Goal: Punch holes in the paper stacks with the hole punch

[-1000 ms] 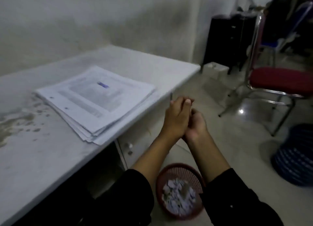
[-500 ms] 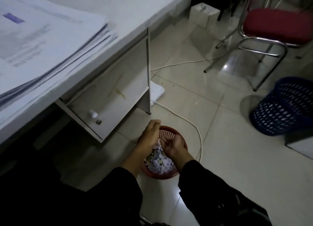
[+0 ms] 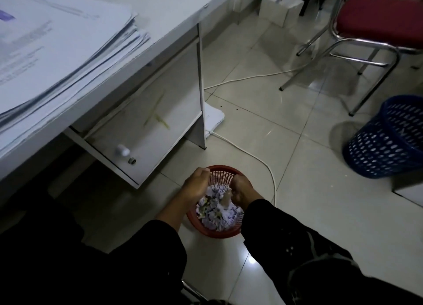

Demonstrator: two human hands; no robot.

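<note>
A thick stack of printed paper (image 3: 59, 53) lies on the white desk (image 3: 174, 9) at the upper left, its edges fanned out toward the desk's front. No hole punch is in view. Both my hands hang low over a small red basket (image 3: 219, 232) on the floor, which is full of pale paper scraps (image 3: 217, 215). My left hand (image 3: 196, 185) is at the basket's left rim, seen from the back, fingers bent downward. My right hand (image 3: 241, 190) is over the right side, fingers curled, with a blurred brownish shape just under it. What the fingers hold is hidden.
A desk drawer unit with a round knob (image 3: 122, 150) stands just left of the basket. A white cable (image 3: 258, 160) runs across the tiled floor. A blue waste basket (image 3: 386, 140) and a red-seated metal chair (image 3: 375, 18) stand at the right, a white box (image 3: 280, 5) at the back.
One second ago my hands were pressed together at desk height. They have dropped to the red basket and my view has tipped down; over the last half second the hands parted slightly.
</note>
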